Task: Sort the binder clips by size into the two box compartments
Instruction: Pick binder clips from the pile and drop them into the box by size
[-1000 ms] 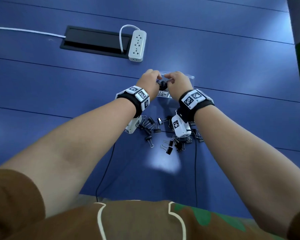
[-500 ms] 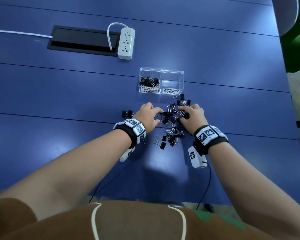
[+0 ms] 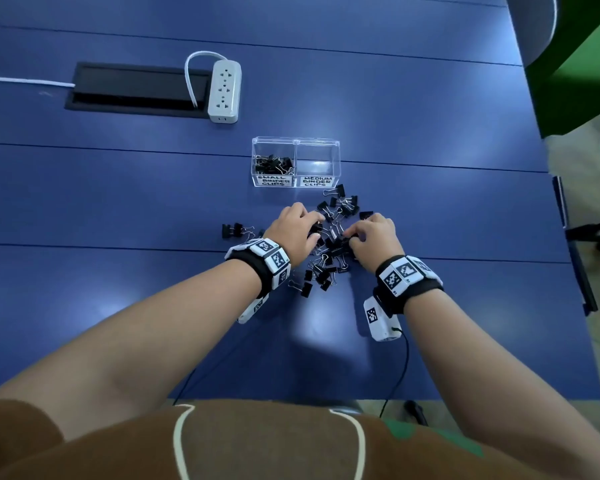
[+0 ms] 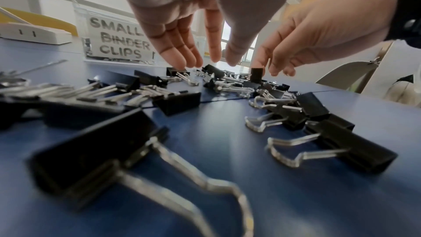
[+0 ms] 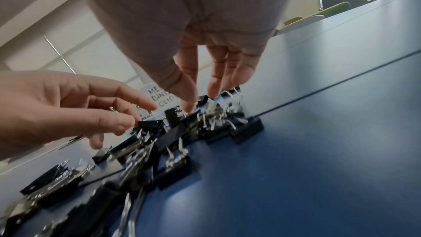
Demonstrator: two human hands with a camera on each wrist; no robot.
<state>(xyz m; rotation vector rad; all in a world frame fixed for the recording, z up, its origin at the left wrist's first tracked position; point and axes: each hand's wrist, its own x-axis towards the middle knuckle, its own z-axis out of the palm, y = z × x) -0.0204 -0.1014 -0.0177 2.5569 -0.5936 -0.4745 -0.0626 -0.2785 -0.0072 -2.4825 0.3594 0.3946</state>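
While both hands work in the pile of binder clips (image 3: 329, 244) on the blue tabletop (image 3: 118, 202), one clear box (image 3: 296, 162) sits at 12 o'clock, small clips in its left side, one power strip (image 3: 224, 91) beyond. Left wrist view: left hand (image 4: 182, 30) is spread, holding nothing. Right wrist view: right hand (image 5: 193, 46) fingers point down, touching clips; grip unclear.
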